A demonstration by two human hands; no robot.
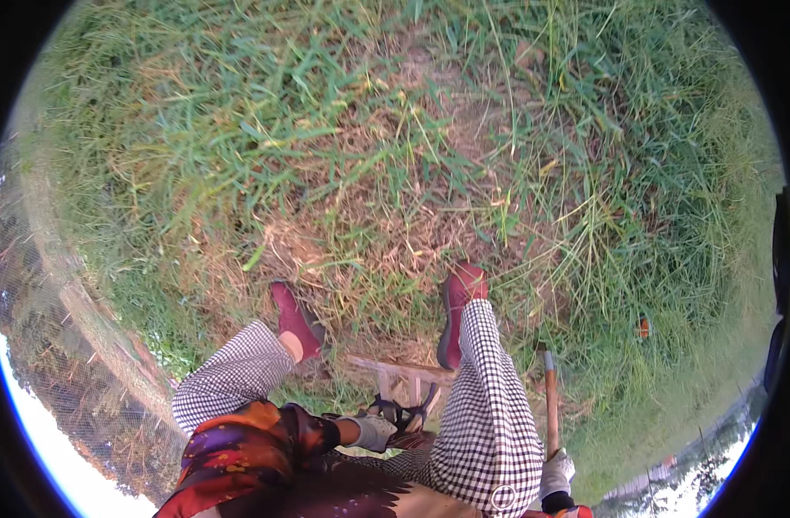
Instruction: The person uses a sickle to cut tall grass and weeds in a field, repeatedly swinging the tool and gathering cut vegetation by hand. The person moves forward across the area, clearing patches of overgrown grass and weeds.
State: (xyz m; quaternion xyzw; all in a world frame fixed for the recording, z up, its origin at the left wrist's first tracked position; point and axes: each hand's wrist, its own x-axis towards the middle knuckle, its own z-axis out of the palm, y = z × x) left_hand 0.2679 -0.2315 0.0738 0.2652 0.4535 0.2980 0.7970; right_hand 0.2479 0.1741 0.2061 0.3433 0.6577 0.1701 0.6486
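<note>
My right hand, in a pale work glove, grips a long wooden tool handle outside my right leg. A grey metal ferrule caps the handle's far end. The tool's head is mostly lost in the grass, so its kind is unclear. Between my legs is my left hand, also gloved, close by dark straps and a small wooden frame, perhaps a stool. Its fingers are partly hidden, and I cannot tell whether they hold the straps or frame.
My burgundy shoes stand apart on trampled grass and dry straw. Tall green grass grows around. A mesh fence with a pale base strip curves along the left. A small orange object lies in the right-hand grass.
</note>
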